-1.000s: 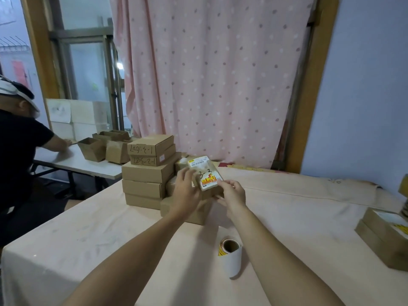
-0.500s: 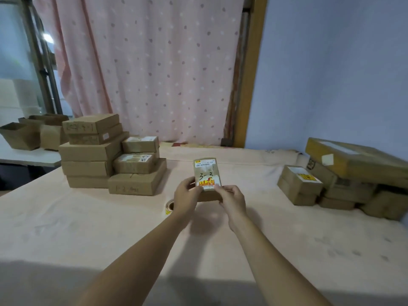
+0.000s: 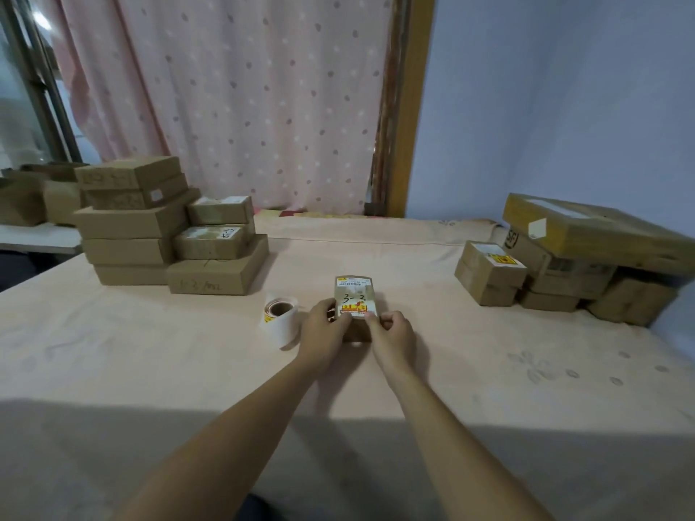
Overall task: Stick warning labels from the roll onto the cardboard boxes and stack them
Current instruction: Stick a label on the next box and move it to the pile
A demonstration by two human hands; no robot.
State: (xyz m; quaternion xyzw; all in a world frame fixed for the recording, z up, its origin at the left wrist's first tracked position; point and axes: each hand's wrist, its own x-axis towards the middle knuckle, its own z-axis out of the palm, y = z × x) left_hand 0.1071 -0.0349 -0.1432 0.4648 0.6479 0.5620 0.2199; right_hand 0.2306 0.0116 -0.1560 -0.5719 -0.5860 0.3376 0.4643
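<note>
Head, left grip (image 3: 325, 329), right grip (image 3: 393, 334), clasping box (image 3: 355, 291)

The left hand (image 3: 325, 329) and right hand (image 3: 393, 334) hide the near end of the box (image 3: 355, 291), its label (image 3: 353, 308) is too small to read, writing on the stack (image 3: 131, 235) at the table's (image 3: 489, 370) far left corner is blurred, and the frame cuts off the open boxes (image 3: 22, 204) beyond and the big box (image 3: 601, 235) at the right edge.

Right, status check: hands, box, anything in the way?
Left hand and right hand grip the small box. Warning label on its top. Label roll just left; nothing blocking.
</note>
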